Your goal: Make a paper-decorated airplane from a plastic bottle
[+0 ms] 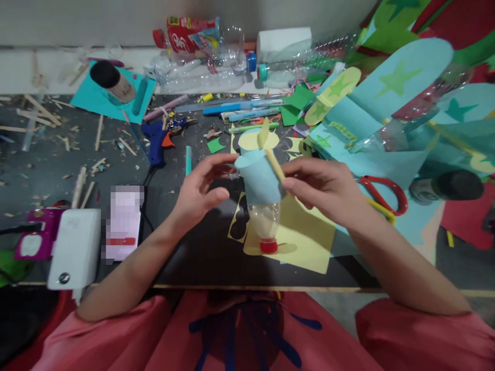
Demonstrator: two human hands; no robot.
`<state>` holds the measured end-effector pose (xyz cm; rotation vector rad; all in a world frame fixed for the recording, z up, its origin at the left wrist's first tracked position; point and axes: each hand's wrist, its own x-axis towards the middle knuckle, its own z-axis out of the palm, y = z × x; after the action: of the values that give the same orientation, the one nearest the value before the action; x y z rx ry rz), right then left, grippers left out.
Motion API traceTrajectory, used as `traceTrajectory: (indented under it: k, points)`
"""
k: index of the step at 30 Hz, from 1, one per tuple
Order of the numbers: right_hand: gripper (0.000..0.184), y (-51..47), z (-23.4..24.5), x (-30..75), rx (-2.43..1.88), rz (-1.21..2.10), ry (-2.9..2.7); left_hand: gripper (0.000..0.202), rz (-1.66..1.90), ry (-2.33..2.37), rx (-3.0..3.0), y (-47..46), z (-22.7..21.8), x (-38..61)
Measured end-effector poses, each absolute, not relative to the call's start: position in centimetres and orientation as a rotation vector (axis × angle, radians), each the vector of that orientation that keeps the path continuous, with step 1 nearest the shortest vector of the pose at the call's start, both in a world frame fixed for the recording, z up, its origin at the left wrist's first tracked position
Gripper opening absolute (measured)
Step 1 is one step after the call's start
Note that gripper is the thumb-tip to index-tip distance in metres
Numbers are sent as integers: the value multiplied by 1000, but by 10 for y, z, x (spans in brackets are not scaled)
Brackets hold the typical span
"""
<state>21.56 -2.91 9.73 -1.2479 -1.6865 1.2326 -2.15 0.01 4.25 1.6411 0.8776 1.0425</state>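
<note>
An upturned plastic bottle [264,219] stands on its red cap, over a yellow paper sheet [305,234]. Light blue paper [261,178] wraps its upper part. A narrow yellow strip [275,165] slants down the right side of this wrap. My right hand [325,188] pinches the strip's lower end between thumb and fingers. On the left, my left hand [204,188] is open, thumb apart, its fingertips close to the wrap's rim; whether they touch it I cannot tell. Yellow cut-out paper shapes [263,136] show just beyond the rim.
A blue glue gun [157,139] lies at the left beyond a phone [124,221] and a white power bank [75,247]. Red-handled scissors [386,193] and a dark-capped bottle [448,185] are at the right. Several plastic bottles [204,77] line the back. Wood scraps litter the left.
</note>
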Motion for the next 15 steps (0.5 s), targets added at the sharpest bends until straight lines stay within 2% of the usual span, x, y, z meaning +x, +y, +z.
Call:
traceTrajectory:
  k: [3, 7, 10, 13, 15]
  points:
    - [20, -25, 93, 202, -1165, 1173, -1854, 53, 1125, 969, 1792, 0, 39, -28]
    - [25, -26, 80, 199, -1117, 1124, -1888, 15, 1235, 998, 2147, -2, 42, -40]
    - [30, -27, 63, 209, -1319, 1010, -1722, 10, 1355, 1050, 2249, -4, 42, -53]
    - [46, -26, 46, 223, -1539, 1058, -1522, 9, 1488, 1182, 2376, -2, 33, -65]
    - [58, -24, 39, 230, -1620, 1198, -1477, 10, 1291, 1094, 2648, -3, 25, -68]
